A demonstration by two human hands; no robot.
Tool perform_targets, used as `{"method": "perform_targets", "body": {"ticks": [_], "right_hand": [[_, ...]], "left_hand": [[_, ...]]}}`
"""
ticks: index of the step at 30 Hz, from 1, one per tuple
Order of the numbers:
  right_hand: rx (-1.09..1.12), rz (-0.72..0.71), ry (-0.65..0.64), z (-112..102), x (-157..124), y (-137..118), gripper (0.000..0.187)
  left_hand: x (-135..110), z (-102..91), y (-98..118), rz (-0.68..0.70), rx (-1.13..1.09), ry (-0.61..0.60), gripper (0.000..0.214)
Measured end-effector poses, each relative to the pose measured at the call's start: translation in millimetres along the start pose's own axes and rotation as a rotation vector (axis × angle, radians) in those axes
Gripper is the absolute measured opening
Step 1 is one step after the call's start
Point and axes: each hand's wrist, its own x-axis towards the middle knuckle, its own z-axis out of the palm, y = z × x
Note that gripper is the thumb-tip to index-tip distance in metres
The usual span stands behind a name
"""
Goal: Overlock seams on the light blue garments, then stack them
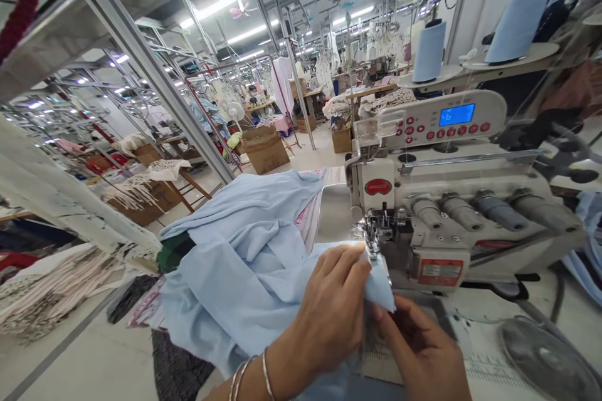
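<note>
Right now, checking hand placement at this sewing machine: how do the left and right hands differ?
The left hand wears bangles, the right hand none in view. The left hand lies atop the pale blue cloth beside the presser foot; the right hand sits lower, at the cloth's corner. Both touch the same cloth.

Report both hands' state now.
Left hand: closed, pinching the pale blue fabric beside the presser foot.
Right hand: closed, apparently holding a corner of the same fabric.

this one view comes from a camera worn on the person's head. it faces forward and down over the left hand (329,307) and right hand (418,351), very near the sewing machine (423,200), and also looks far along the factory hall (263,56).
</note>
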Motion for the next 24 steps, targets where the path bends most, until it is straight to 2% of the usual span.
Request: {"method": "perform_targets", "body": {"ticks": [4, 9, 16, 21, 24], "right_hand": [[0.041, -0.038, -0.045, -1.0, -4.8, -4.2, 0.028], [0.072, -0.042, 0.004, 0.2, -5.9, -9.7, 0.026], [0.072, -0.028, -0.049, -0.5, -7.8, -5.6, 0.023], [0.091, 0.027, -0.066, 3.0, -12.4, -15.2, 0.027], [0.195, 0.080, -0.078, 5.0, -13.0, -19.5, 0.028]], "left_hand": [[-10.2, -7.4, 3.4, 0.129, -0.069, 0.090, 0.027], [-7.6, -6.2, 8.0, 0.123, -0.040, 0.085, 0.021], [-5.1, 1.3, 7.1, 0.187, 0.076, 0.194, 0.009], [-10.1, -4.3, 11.8, 0.247, 0.147, 0.200, 0.014], [-14.4, -6.6, 14.8, 0.252, 0.177, 0.209, 0.016]]}}
